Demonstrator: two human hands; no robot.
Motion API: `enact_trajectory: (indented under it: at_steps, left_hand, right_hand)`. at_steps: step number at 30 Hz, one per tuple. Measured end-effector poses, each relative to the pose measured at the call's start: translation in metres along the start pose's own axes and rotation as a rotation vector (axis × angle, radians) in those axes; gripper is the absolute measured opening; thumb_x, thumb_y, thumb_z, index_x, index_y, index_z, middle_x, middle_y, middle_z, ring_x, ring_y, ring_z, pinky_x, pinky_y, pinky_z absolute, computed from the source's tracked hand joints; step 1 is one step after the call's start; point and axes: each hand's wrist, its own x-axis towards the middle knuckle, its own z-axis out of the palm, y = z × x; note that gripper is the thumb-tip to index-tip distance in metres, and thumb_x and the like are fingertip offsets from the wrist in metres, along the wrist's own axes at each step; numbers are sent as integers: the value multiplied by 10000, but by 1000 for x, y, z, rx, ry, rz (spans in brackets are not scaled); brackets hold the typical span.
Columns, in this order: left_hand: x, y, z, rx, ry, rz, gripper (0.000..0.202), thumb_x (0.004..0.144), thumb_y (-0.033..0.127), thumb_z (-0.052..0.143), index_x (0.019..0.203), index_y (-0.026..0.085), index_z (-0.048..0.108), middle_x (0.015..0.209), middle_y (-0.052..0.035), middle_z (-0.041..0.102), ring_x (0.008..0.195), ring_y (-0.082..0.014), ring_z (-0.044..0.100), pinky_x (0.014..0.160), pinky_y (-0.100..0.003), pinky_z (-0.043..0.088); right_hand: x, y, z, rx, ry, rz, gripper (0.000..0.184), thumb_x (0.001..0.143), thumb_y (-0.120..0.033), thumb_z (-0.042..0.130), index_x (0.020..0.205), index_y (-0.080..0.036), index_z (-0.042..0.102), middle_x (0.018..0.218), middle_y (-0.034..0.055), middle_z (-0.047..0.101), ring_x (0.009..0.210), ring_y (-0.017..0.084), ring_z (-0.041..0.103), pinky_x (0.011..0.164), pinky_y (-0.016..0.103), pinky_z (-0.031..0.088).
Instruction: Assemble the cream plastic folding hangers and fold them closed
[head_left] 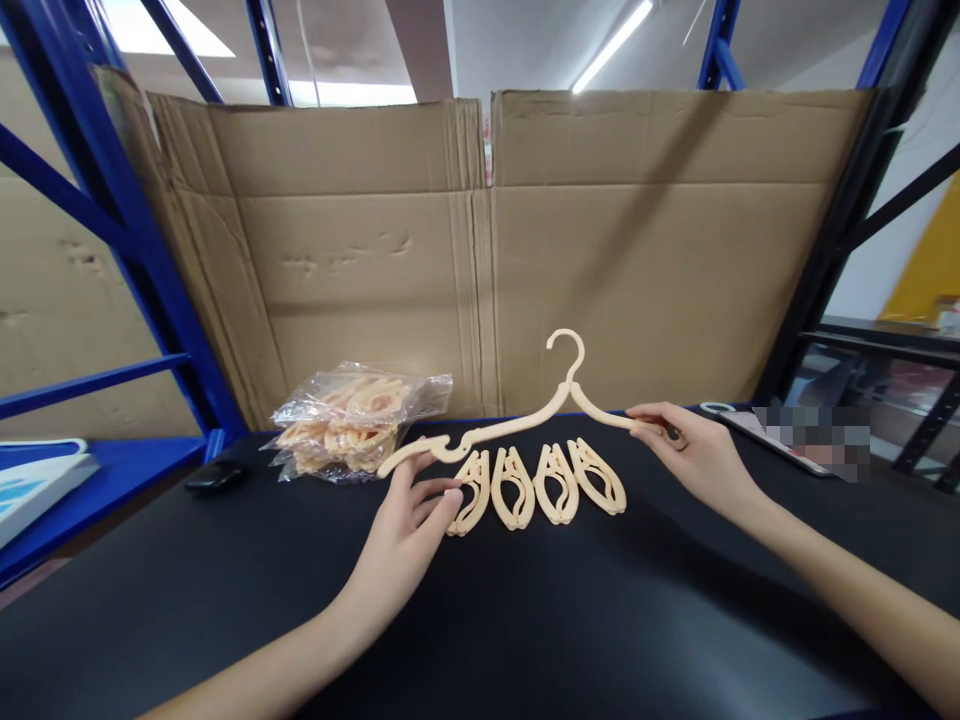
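I hold a cream plastic hanger (525, 415) above the black tabletop (525, 620), hook upward. My left hand (409, 525) pinches its left arm end. My right hand (686, 450) grips its right arm end. Below the hanger, several folded cream hangers (536, 482) lie side by side on the table, the leftmost touching my left fingertips. A clear plastic bag of more cream hangers (352, 420) lies to the left, behind my left hand.
Flattened cardboard sheets (480, 250) stand upright along the table's back edge. Blue shelving posts (112, 200) rise at left. A small black object (214, 475) lies at far left of the table. A white-rimmed item (720, 408) sits behind my right hand.
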Motion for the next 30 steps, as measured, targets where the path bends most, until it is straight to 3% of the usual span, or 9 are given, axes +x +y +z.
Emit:
enact_trajectory:
  at_steps: [5,9,15,20,26,30]
  left_hand:
    - [-4,5,3,-46,43,-9,711,793,357,618,1396,295,247,1327,-83,427,969,-207,602,786,-351,537]
    - [-2,8,3,-71,27,-31,775,761,325,652,1413,276,236,1216,-75,490,877,-172,593,725,-316,539]
    - [2,6,-1,-83,33,8,793,736,290,689,1391,256,244,1123,-56,535,802,-142,593,725,-318,540]
    - [2,3,-4,33,-80,73,697,760,291,672,1357,242,316,1078,-52,584,703,-121,609,735,-332,558]
    - [-2,7,-4,292,-204,172,453,844,306,563,1283,220,494,1094,-74,665,989,-234,644,908,-388,511]
    - [-1,5,-5,335,-211,183,387,860,326,534,1225,202,560,1162,-81,666,1016,-249,644,901,-372,517]
  right_hand:
    - [-9,-19,8,29,-57,-72,150,904,-303,507,963,-216,615,901,43,669,792,175,651,638,267,545]
    - [-12,-19,9,13,-57,-151,125,915,-261,503,972,-213,603,892,39,654,783,165,639,626,256,531]
    - [-13,-16,9,5,-124,-352,171,921,-153,482,1042,-218,584,918,44,645,832,166,617,739,291,502]
    - [-16,-22,12,-6,-142,-398,194,920,-137,472,1057,-215,584,938,57,641,850,176,611,741,306,499]
    - [-22,-26,18,25,-190,-422,238,925,-129,458,1122,-210,563,968,66,632,883,176,603,770,307,502]
    - [-21,-24,19,-37,-201,-449,263,934,-148,448,1171,-179,558,1001,100,619,910,193,581,774,322,498]
